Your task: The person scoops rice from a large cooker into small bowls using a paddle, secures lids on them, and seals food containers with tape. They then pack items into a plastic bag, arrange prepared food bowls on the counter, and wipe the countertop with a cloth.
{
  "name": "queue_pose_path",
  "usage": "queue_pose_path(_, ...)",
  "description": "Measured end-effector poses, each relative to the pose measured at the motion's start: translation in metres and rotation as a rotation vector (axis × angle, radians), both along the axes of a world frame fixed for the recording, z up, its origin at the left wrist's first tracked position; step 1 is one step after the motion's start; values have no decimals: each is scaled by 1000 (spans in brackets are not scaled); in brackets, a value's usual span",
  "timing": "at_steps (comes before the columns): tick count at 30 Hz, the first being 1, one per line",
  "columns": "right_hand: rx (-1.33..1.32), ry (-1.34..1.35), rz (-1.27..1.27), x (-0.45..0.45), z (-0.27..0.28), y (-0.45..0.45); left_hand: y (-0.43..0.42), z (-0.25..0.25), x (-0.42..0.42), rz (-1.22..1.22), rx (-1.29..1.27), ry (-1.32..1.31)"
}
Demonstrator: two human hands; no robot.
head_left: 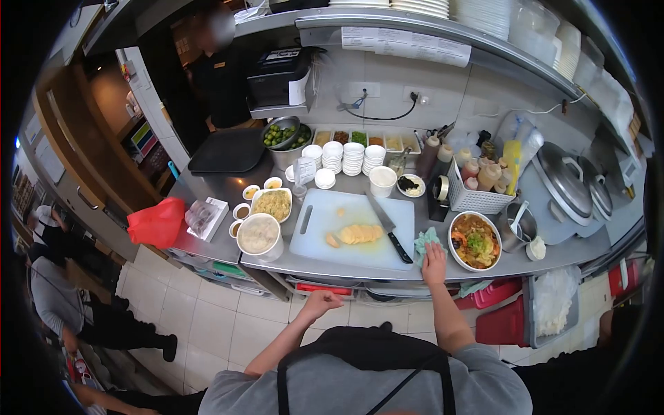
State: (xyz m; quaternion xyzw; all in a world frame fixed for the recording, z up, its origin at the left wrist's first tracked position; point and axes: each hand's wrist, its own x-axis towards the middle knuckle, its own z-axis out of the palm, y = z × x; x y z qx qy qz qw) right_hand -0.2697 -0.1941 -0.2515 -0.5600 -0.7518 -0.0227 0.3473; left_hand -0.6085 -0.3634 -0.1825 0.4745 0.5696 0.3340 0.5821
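My right hand presses its fingers onto a light green cloth on the steel counter. A bowl of stew topped with chopped greens stands just right of it. My left hand hangs in front of the counter edge with its fingers curled, and no object shows in it. Behind it lies a white cutting board with yellow slices, perhaps omelette, fanned out on it. A large knife rests on the board's right side, its black handle toward my right hand.
Left of the board are a tub of rice, a bowl of yellow food and small sauce cups. Stacked white cups stand behind. Squeeze bottles fill a white basket on the right. A red bag lies far left. Other people stand nearby.
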Motion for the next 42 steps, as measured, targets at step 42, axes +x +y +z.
queue_pose_path(42, -50, 696, 308, -200, 147, 76, -35, 116, -441, 1544, 444, 126)
